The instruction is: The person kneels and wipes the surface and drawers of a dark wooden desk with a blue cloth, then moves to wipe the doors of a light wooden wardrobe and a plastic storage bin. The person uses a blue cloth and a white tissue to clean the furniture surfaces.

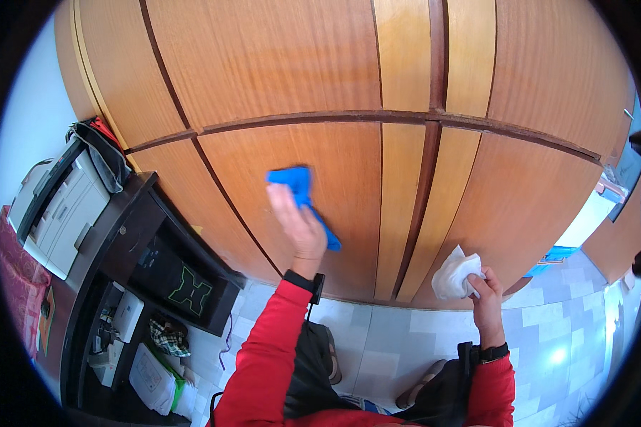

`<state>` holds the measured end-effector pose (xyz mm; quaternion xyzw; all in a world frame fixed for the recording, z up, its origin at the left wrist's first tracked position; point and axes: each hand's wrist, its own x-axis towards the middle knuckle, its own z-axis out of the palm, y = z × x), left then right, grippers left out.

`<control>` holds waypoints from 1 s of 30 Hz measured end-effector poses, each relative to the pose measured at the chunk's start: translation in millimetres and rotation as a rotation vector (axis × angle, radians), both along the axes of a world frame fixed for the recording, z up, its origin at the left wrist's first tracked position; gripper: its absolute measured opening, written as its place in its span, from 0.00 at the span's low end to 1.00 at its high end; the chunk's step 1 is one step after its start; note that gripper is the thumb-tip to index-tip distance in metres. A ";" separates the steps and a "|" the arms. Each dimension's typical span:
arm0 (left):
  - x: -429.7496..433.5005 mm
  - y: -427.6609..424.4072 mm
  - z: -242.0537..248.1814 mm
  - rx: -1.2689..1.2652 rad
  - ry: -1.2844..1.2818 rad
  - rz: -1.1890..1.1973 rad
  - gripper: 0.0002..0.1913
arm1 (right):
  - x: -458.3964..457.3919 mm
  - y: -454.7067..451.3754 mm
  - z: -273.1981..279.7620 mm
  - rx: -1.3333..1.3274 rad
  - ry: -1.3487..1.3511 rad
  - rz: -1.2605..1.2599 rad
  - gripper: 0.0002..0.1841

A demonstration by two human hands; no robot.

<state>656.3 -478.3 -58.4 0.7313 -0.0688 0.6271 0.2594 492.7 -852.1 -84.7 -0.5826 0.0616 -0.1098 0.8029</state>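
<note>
Blurred by motion, my left hand (298, 224) presses a blue cloth (297, 181) against a lower wooden wardrobe door (240, 155). The cloth shows past the fingertips, and one end hangs beside the wrist. My right hand (486, 291) grips a crumpled white cloth or tissue (454, 275) in front of the lower right door (523, 208); whether it touches the wood I cannot tell. Between the two doors runs a dark vertical strip (419, 208) flanked by lighter wood bands.
At left, a white printer (67, 213) and a dark bag (107, 155) sit on a black desk (133, 208). Papers (152, 379) and a computer tower (176, 277) occupy its lower shelves. A white box (585, 211) stands at right. My feet are on the tiled floor (390, 336).
</note>
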 end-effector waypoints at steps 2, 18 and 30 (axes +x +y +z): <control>-6.6 -21.6 -9.0 0.278 -0.054 -0.040 0.25 | 1.0 1.8 0.6 0.007 -0.012 0.034 0.06; 11.8 55.4 -3.2 -0.453 -0.005 0.057 0.26 | -1.0 -4.3 -6.0 -0.006 -0.002 0.016 0.06; -9.7 15.1 -1.8 0.149 0.035 -0.006 0.28 | 1.8 6.3 -1.2 -0.035 0.015 0.056 0.07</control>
